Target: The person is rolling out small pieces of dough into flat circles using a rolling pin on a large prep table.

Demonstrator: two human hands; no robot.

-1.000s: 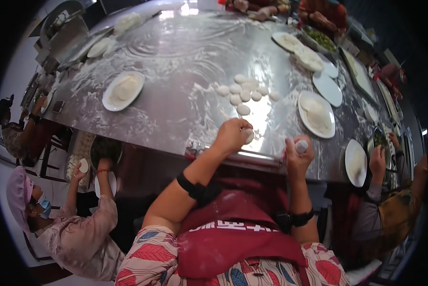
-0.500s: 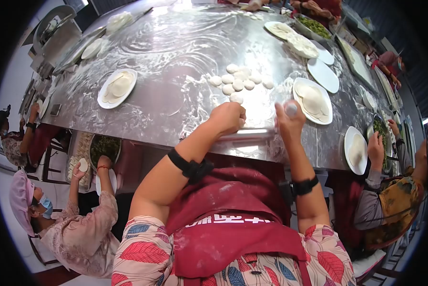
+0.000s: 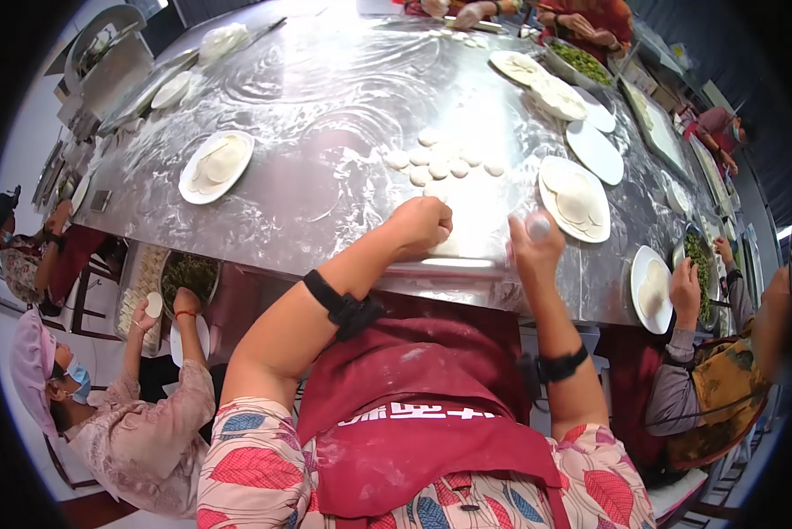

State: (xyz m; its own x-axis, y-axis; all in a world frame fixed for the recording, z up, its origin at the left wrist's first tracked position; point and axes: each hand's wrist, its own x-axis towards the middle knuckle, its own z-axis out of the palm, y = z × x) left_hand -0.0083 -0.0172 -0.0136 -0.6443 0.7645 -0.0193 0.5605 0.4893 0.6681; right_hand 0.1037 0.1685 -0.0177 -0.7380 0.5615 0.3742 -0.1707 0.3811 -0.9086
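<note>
My left hand is closed at the near edge of the steel table, fingertips curled down over a pale patch of dough that my fingers partly cover. In my right fist is a rolling pin; its rounded pale end shows above the thumb, and the rest is hidden or blurred. Just beyond my left hand lie several small flattened dough pieces. Right of my right hand stands a white plate bearing a stack of rolled dough wrappers.
Another plate of wrappers stands to the left. A plate lies at the right edge near a co-worker's hand. At left, a person holds a wrapper beside a bowl of greens. Empty white plates lie far right.
The view has shifted slightly. My left hand stays closed low over the table edge and my right fist still grips the rolling pin. Across the table, a co-worker's hands have come further into view.
</note>
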